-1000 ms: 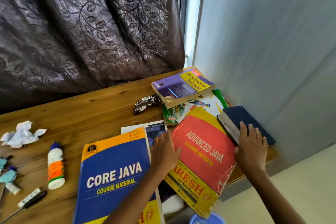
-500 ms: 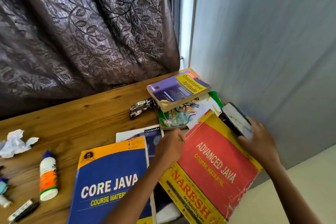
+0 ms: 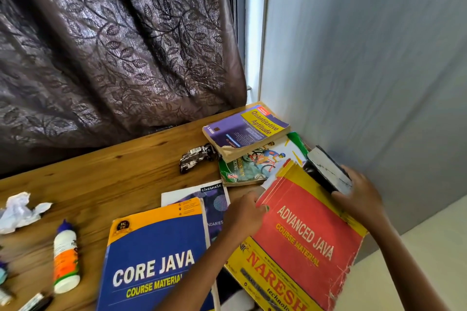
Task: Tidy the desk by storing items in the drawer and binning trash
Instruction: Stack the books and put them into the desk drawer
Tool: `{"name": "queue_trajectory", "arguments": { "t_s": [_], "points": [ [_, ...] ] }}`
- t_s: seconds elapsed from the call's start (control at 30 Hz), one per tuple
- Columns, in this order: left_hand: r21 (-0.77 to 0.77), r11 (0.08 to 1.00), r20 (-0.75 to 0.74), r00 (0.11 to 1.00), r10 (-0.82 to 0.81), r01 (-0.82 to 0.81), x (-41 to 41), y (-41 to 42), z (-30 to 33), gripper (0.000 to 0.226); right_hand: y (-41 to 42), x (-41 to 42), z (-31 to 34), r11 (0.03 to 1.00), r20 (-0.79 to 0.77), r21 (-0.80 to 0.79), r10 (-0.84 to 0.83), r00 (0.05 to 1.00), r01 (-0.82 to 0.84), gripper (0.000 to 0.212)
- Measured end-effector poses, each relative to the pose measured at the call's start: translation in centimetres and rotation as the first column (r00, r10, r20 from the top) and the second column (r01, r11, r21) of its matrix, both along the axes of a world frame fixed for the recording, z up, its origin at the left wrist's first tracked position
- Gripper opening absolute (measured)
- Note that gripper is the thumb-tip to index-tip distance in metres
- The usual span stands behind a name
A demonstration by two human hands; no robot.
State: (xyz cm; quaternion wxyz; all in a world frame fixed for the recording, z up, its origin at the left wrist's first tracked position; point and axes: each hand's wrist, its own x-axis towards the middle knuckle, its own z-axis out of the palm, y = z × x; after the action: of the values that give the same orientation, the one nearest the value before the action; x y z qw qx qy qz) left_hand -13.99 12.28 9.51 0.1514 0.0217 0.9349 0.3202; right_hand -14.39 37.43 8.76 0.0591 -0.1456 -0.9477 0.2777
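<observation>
- Gripping a dark-covered book (image 3: 326, 170), the right hand (image 3: 358, 199) has its fingers curled round the lower end, and the book stands tilted on edge with its pale page block turned toward the camera, close to the grey wall (image 3: 366, 58).
- Just under that grip lies the red and yellow ADVANCED JAVA book (image 3: 303, 240), whose upper corner touches the dark-covered book.
- At the left edge of the same red book, the left hand (image 3: 243, 212) has its fingers curled over the pages and cover, pinching them; the edge is lifted a little off the wooden desk (image 3: 113, 171).
- Immediately left of the left hand's grip sits a classmate notebook (image 3: 214, 197), partly under the blue CORE JAVA book (image 3: 156, 260).
- Beyond both grips, toward the curtain (image 3: 113, 45), a purple Quantitative Aptitude book (image 3: 246, 129) lies on top of a green cycling-cover book (image 3: 260, 161); a crumpled black and white wrapper (image 3: 195, 158) sits just beside them.
- Well to the left of the left hand lie a white glue bottle with an orange label (image 3: 64, 260) and a crumpled white paper (image 3: 20, 211).
- At the bottom left corner a pen-like item (image 3: 35, 303) shows only in part, too blurred to name.
</observation>
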Motion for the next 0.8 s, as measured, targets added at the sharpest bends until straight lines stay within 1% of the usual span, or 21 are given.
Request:
{"name": "queue_trajectory", "arguments": {
  "t_s": [0.1, 0.2, 0.27, 0.37, 0.43, 0.5, 0.53, 0.57, 0.6, 0.63, 0.67, 0.7, 0.73, 0.77, 0.8],
  "points": [
    [0.153, 0.988, -0.067, 0.997, 0.025, -0.015, 1.6, -0.2, 1.1, 0.018, 0.0, 0.1, 0.1, 1.000, 0.003, -0.009, -0.001, 1.000, 0.001, 0.071],
    [0.265, 0.964, -0.119, 0.991, 0.064, -0.031, 3.6, -1.0, 2.7, 0.012, 0.3, 0.3, 0.0, 0.987, -0.002, -0.156, -0.026, 1.000, 0.026, 0.079],
    [0.362, 0.930, -0.109, 0.988, 0.113, -0.067, 4.5, -2.0, 3.7, 0.011, 0.3, 0.4, -0.1, 0.976, 0.005, -0.214, -0.037, 0.999, 0.037, 0.079],
    [0.481, 0.868, -0.072, 0.982, 0.177, -0.121, 5.3, -3.7, 5.4, 0.011, -0.2, 0.9, -0.8, 0.990, 0.032, -0.139, -0.031, 0.999, 0.035, 0.074],
    [0.529, 0.837, -0.070, 0.976, 0.207, -0.140, 5.7, -4.6, 6.5, 0.012, -1.0, 1.3, -1.3, 0.995, 0.056, -0.093, -0.034, 0.998, 0.040, 0.063],
    [0.559, 0.812, -0.060, 0.968, 0.245, -0.171, 6.0, -5.4, 7.6, 0.012, -2.0, 1.4, -1.6, 0.998, 0.036, -0.060, -0.018, 0.999, 0.021, 0.041],
    [0.569, 0.801, -0.058, 0.963, 0.262, -0.184, 6.1, -5.8, 8.1, 0.011, -2.8, 1.5, -1.5, 0.998, -0.011, -0.059, -0.017, 1.000, 0.016, 0.031],
    [0.581, 0.792, -0.057, 0.960, 0.273, -0.191, 6.3, -6.2, 8.5, 0.011, -4.0, 1.8, -1.2, 0.994, -0.091, -0.104, -0.031, 0.995, 0.022, 0.023],
    [0.590, 0.784, -0.054, 0.959, 0.279, -0.195, 6.4, -6.5, 8.8, 0.011, -5.2, 2.4, -0.9, 0.978, -0.193, -0.205, -0.084, 0.978, 0.044, 0.018],
    [0.603, 0.772, -0.050, 0.957, 0.285, -0.199, 6.6, -6.9, 9.1, 0.011, -6.8, 3.2, -0.2, 0.938, -0.261, -0.338, -0.172, 0.950, 0.077, 0.017],
    [0.623, 0.755, -0.039, 0.956, 0.290, -0.204, 6.7, -7.3, 9.4, 0.011, -8.1, 3.9, 0.0, 0.874, -0.274, -0.474, -0.261, 0.926, 0.106, 0.018],
    [0.646, 0.734, -0.027, 0.955, 0.297, -0.210, 6.9, -7.8, 9.6, 0.011, -9.4, 4.5, 0.4, 0.785, -0.233, -0.609, -0.311, 0.922, 0.111, 0.021],
    [0.667, 0.714, -0.021, 0.952, 0.306, -0.215, 7.0, -8.2, 10.0, 0.011, -10.7, 5.0, 0.5, 0.677, -0.151, -0.729, -0.307, 0.940, 0.104, 0.031],
    [0.686, 0.695, -0.019, 0.949, 0.314, -0.216, 7.2, -8.5, 10.3, 0.011, -11.8, 5.4, 0.8, 0.549, -0.063, -0.831, -0.256, 0.965, 0.092, 0.042],
    [0.703, 0.677, -0.016, 0.948, 0.319, -0.216, 7.3, -8.9, 10.7, 0.011, -12.7, 5.6, 1.1, 0.392, 0.029, -0.914, -0.182, 0.983, 0.100, 0.049]
  ]
}}
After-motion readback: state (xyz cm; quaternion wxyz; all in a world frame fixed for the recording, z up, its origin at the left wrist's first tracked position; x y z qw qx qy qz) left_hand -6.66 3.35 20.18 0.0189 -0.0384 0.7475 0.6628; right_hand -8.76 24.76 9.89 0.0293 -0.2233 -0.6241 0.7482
